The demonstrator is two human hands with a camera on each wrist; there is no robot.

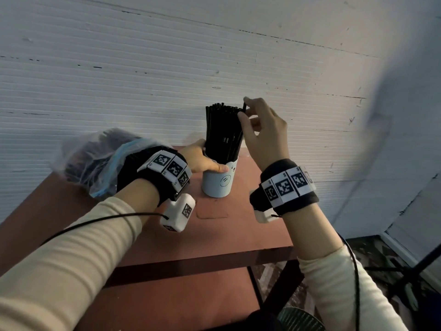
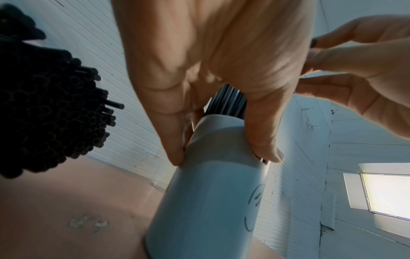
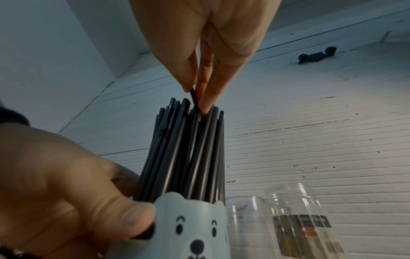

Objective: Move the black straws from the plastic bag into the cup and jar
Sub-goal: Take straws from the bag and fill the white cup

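Observation:
A pale blue cup (image 1: 218, 181) with a bear face (image 3: 195, 233) stands on the red-brown table (image 1: 167, 235), packed with upright black straws (image 1: 223, 130). My left hand (image 1: 202, 161) grips the cup near its rim, thumb on the front. My right hand (image 1: 260, 130) is above the bundle and pinches the top of one black straw (image 3: 194, 99) between thumb and fingers, its lower part among the others. The plastic bag (image 1: 95, 158) with more straws (image 2: 48, 112) lies behind my left wrist. A clear jar (image 3: 301, 219) stands right of the cup.
A second clear container (image 3: 246, 220) stands between cup and jar. A white ribbed wall (image 1: 214, 56) rises right behind the table. The table's front edge (image 1: 202, 256) is near me, with a lower shelf and dark floor clutter beyond it at right.

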